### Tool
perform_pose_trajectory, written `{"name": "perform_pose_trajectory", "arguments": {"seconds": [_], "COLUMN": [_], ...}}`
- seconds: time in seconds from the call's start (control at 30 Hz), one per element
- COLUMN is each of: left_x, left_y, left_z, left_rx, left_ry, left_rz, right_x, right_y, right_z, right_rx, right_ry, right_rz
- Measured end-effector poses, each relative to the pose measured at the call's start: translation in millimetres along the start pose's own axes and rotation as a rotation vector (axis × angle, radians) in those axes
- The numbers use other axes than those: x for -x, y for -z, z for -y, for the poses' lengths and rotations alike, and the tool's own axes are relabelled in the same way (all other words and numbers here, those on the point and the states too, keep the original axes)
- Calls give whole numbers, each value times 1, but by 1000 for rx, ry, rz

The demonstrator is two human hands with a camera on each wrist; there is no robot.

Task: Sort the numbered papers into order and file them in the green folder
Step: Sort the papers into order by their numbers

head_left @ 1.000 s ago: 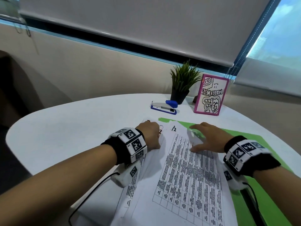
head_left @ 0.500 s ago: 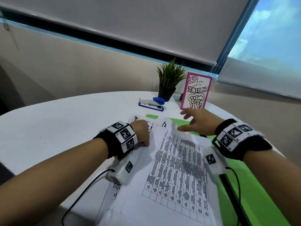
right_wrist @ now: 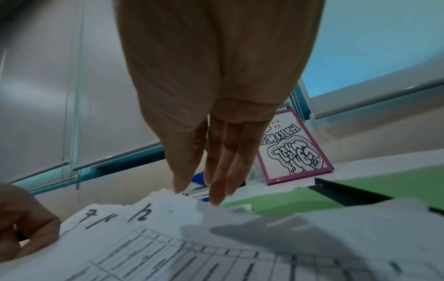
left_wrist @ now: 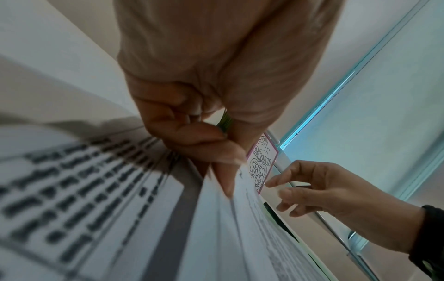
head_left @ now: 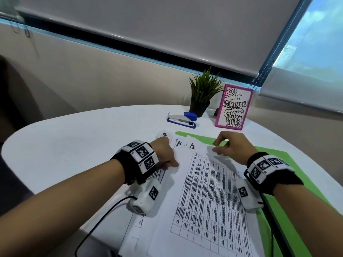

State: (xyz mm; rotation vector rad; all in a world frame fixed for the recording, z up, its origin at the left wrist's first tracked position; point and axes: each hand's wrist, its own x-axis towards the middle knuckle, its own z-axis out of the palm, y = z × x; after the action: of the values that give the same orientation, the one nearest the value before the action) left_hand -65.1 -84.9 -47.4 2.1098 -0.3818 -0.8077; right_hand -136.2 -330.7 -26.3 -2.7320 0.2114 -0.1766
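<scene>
A fanned stack of printed papers (head_left: 209,191) lies on the white table, its right side over the open green folder (head_left: 200,139). Handwritten numbers show on the far corners of the sheets (right_wrist: 139,214). My left hand (head_left: 167,156) sits at the stack's left edge with curled fingers, its thumb (left_wrist: 225,180) pressing against the sheet edges. My right hand (head_left: 216,145) hovers just above the far right corner of the top sheet, fingers (right_wrist: 216,190) straight and loose, holding nothing. The sheets underneath are mostly hidden.
A blue and white stapler (head_left: 182,119), a small potted plant (head_left: 204,93) and a pink-framed card (head_left: 233,108) stand at the table's far edge. The folder's dark spine (head_left: 274,219) runs along the papers' right side. A black cable (head_left: 104,216) hangs off the near edge.
My right hand has lifted off the top sheet and shifted toward its far right corner. My left hand stays at the stack's left edge.
</scene>
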Motion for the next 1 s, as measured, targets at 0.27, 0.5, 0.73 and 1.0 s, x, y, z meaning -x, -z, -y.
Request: {"name": "perform_pose_trajectory", "arguments": {"seconds": [0.27,0.5,0.73,1.0], "left_x": [2,2,-1,-11], "left_y": [4,0,-8,-11], "left_z": [3,1,-13,-9], "left_rx": [39,-47,-279,-116], "left_ry": [-16,-96,-222,-149], "left_rz": [-13,-123,-234,-176], "right_x": [-5,-5,8,11], "right_y": [-19,-11,0,8], "right_z": [2,5,6,-11], "right_rx": [-15,48,-126,80], "right_ry": [-40,-10,-13,-61], "right_rz": [96,25,21,84]}}
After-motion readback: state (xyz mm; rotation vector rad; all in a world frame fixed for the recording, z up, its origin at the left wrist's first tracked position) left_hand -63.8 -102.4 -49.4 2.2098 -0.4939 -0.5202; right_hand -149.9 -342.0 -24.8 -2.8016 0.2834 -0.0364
